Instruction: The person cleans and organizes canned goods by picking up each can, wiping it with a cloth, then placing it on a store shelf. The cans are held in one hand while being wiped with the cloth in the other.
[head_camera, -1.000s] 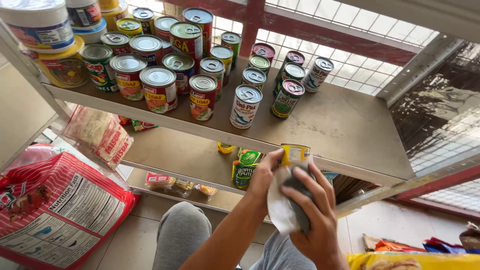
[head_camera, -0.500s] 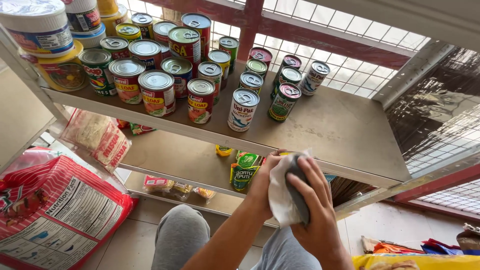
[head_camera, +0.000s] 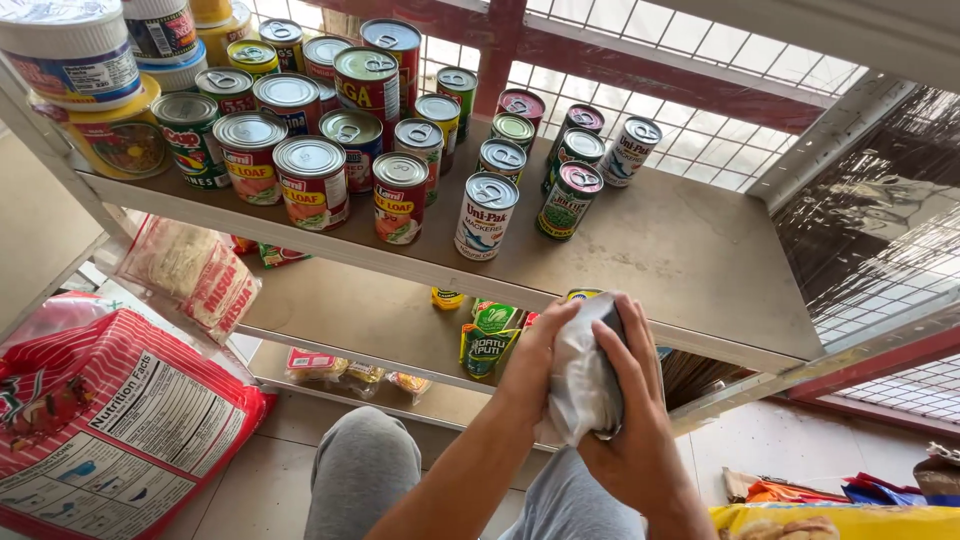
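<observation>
My left hand (head_camera: 535, 355) and my right hand (head_camera: 635, 430) meet in front of the middle shelf, above my knees. Between them is a small can (head_camera: 608, 318) almost wholly wrapped in a white cloth (head_camera: 580, 390); only its dark side and a bit of yellow rim show. The left hand grips the can from the left. From the right, the other hand's fingers curl over the cloth and press it against the can.
The grey top shelf (head_camera: 700, 260) carries several tins (head_camera: 400, 195) on its left half, with plastic tubs (head_camera: 70, 60) at far left. Sachets (head_camera: 490, 335) lie on the lower shelf. A red sack (head_camera: 100, 420) and noodle packets (head_camera: 195, 270) sit at left. Wire mesh is behind.
The cloth has been drawn up over the can, hiding the yellow top seen a second ago. Both hands have turned slightly around it and stay in place.
</observation>
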